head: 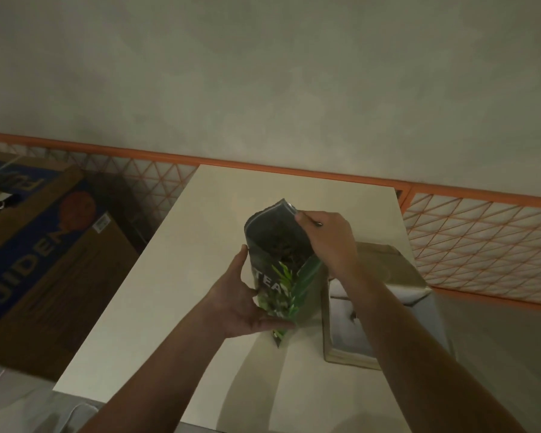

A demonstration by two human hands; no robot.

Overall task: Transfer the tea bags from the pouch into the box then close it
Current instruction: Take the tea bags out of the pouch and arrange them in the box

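**Pouch open and upright, box waiting just to its right**

Pale plaster wall and an orange lattice rail back a cream table [200, 245], and on it you have both task things close together in dim light. Your left hand [247, 303] grips the pouch [281, 267] low on its left side, fingers wrapped round the lower part and thumb lying up the edge. Your right hand [325, 242] pinches the far right edge of the pouch mouth, thumb tip on the rim, holding the mouth spread wide.

What your coming move turns on: the pouch stands with its long axis roughly upright, leaning a little away from you, mouth up and open toward the camera. Dark contents show inside; you cannot tell from here how many tea bags there are. The box [384, 295] sits just beside the pouch on its right, partly under your right forearm, its lid [384, 257] thrown back on the far side and its pale inside showing. So your right hand is the nearer one to both the opening and the box; I judge it should reach down into the mouth while the left steadies the base.

Readable writing: "TEA" in white on the pouch front, beside green leaves. To the left of the table a brown and blue carton [38, 245] shows partial letters, something like "UJIDEN". No lettering is legible on the box
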